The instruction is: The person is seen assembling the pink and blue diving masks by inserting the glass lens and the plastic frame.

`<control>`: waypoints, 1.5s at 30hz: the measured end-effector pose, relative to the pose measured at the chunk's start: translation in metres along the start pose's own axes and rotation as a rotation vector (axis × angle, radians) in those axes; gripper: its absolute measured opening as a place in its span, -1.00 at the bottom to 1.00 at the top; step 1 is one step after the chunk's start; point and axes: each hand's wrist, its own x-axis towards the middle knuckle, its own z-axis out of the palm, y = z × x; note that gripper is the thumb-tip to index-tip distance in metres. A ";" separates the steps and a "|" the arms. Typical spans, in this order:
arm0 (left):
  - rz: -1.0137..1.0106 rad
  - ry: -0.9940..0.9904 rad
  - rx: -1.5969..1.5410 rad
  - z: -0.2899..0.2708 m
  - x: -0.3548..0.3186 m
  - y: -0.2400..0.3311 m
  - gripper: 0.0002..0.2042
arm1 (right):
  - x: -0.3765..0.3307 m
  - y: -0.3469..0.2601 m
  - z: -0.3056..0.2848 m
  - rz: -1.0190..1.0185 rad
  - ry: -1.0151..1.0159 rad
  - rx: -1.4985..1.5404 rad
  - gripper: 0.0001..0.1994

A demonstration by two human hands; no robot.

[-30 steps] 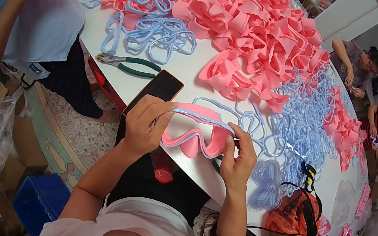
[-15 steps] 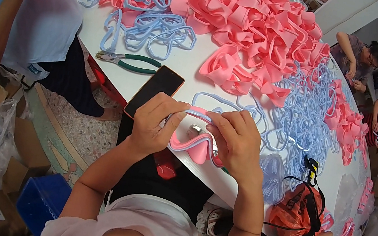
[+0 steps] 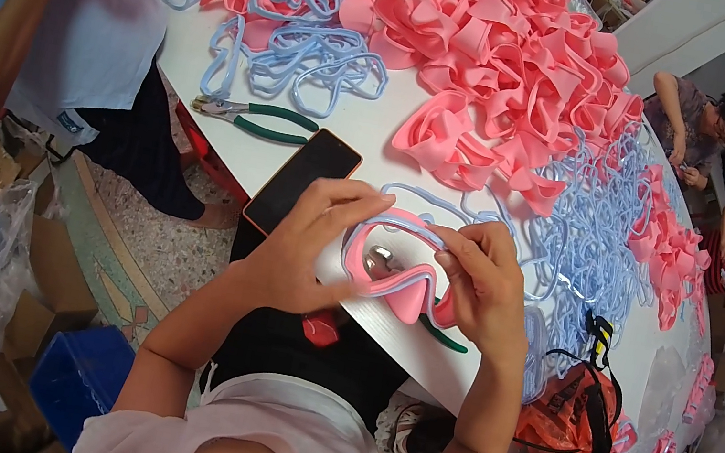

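Between my hands is a pink soft mask skirt (image 3: pixel 408 302), shaped like a diving mask, with a light blue rim strip (image 3: pixel 401 223) lying along its edge. My left hand (image 3: pixel 307 241) grips its left side, fingertips at the top and thumb at the lower edge. The fingers of my right hand (image 3: pixel 490 283) are bent, pinching the upper right rim where the blue strip runs. Through the mask's opening a shiny metal piece (image 3: pixel 381 260) shows on the table. Green-handled pliers (image 3: pixel 443 335) lie partly hidden beneath the mask and right hand.
A phone (image 3: pixel 303 182) and another pair of green-handled pliers (image 3: pixel 255 119) lie left of my hands. Beyond are heaped pink skirts (image 3: pixel 502 38) and tangled blue strips (image 3: pixel 592 218). An orange bag (image 3: pixel 563 417) sits at the right table edge. Several co-workers surround the table.
My left hand has shifted from pinching the top rim to spanning the mask's left side. My right hand has moved slightly right and down along the rim, and the opening now shows wider.
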 end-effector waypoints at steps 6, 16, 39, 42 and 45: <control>0.227 -0.090 0.043 0.017 -0.001 -0.023 -0.04 | 0.005 -0.001 0.002 -0.003 -0.046 0.118 -0.71; 0.250 0.174 -0.118 0.038 -0.004 -0.043 -0.30 | -0.027 0.010 -0.009 0.338 0.019 0.188 -0.54; -0.014 0.334 -0.292 0.048 -0.013 -0.061 -0.35 | -0.129 0.011 -0.087 0.840 -0.024 -0.860 -0.56; -0.029 0.310 -0.321 0.053 -0.015 -0.063 -0.36 | -0.137 0.018 -0.086 1.036 -0.151 -0.761 -0.58; -0.039 0.293 -0.334 0.052 -0.015 -0.057 -0.35 | -0.140 0.020 -0.080 1.054 -0.120 -0.750 -0.66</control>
